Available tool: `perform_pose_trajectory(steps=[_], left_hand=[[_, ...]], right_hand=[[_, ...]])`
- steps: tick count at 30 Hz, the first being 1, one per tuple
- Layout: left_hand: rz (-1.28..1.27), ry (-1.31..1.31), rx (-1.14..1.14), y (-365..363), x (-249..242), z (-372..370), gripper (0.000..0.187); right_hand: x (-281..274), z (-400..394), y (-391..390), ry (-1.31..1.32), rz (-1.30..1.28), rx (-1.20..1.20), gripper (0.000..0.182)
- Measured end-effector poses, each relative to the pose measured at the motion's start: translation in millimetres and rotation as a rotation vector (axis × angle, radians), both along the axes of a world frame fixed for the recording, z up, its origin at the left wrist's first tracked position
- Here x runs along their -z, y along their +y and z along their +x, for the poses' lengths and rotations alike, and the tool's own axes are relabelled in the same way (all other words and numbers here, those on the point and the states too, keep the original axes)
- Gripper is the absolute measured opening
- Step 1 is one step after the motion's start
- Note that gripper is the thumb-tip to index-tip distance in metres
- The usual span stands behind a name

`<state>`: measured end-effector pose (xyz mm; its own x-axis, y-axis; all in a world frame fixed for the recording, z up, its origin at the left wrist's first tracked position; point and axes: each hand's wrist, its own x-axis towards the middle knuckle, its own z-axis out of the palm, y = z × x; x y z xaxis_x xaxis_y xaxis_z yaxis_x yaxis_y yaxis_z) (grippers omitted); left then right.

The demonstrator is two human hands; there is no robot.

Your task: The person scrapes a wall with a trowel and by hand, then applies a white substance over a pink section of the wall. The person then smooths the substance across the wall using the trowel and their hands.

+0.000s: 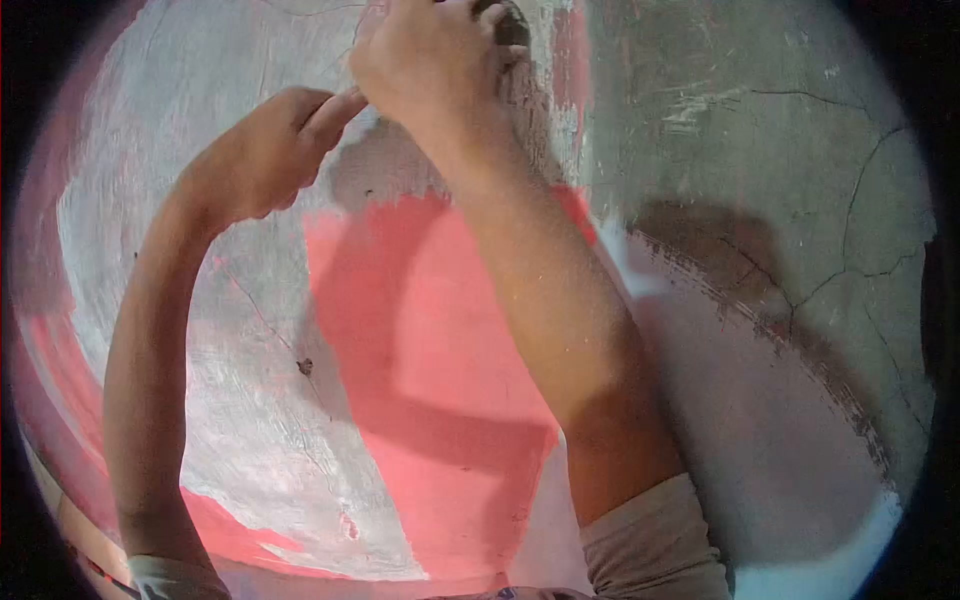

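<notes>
My left hand [265, 150] is raised in front of a painted wall [250, 300], its fingers curled and its thumb and fingertips pointing toward the other hand. Up at the top edge of the view, my right hand [430, 55] is closed, with its fingers bent and partly cut off by the frame. The two hands nearly meet near the right wrist. Whatever either hand holds is hidden or too small to name. Below them, a bright pink painted area [440, 340] runs down the wall between my forearms.
Grey, cracked plaster [760, 130] covers the upper right. A pale painted area [750, 430] with a rough curved edge lies at the lower right. Pink streaks [60, 360] run along the left side. Shadows of my arms fall on the wall. A small dark mark [305, 367] shows left of the pink.
</notes>
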<state>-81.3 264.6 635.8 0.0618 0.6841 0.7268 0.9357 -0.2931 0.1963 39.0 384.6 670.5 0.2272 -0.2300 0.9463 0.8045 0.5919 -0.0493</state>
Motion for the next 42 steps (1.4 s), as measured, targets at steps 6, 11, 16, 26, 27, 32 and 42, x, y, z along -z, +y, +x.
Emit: perform_pose_trajectory(steps=[6, 11, 16, 26, 27, 32, 42], left_hand=[[0.06, 0.132, 0.066, 13, -29, 27, 0.059], [0.02, 0.029, 0.042, 0, -3, 1, 0.063], [0.016, 0.135, 0.072, 15, -39, 34, 0.06], [0.057, 0.228, -0.053, 17, -48, 26, 0.057], [0.143, 0.224, -0.092, 12, -45, 27, 0.057], [0.15, 0.177, -0.161, 7, -28, 3, 0.06], [-0.269, 0.111, -0.283, -48, -74, 48, 0.058]], right_hand=[[-39, 51, 2, -0.31, -0.129, -0.061, 0.043], [-1, 6, -6, -0.005, -0.06, 0.051, 0.045], [-37, 67, -24, -0.487, -0.292, 0.121, 0.044], [-44, 59, -4, -0.306, -0.173, -0.129, 0.037], [-45, 63, -10, -0.454, -0.211, 0.049, 0.038], [-25, 18, 2, -0.025, 0.054, 0.037, 0.038], [-22, 46, -53, -0.135, -0.189, -0.258, 0.045]])
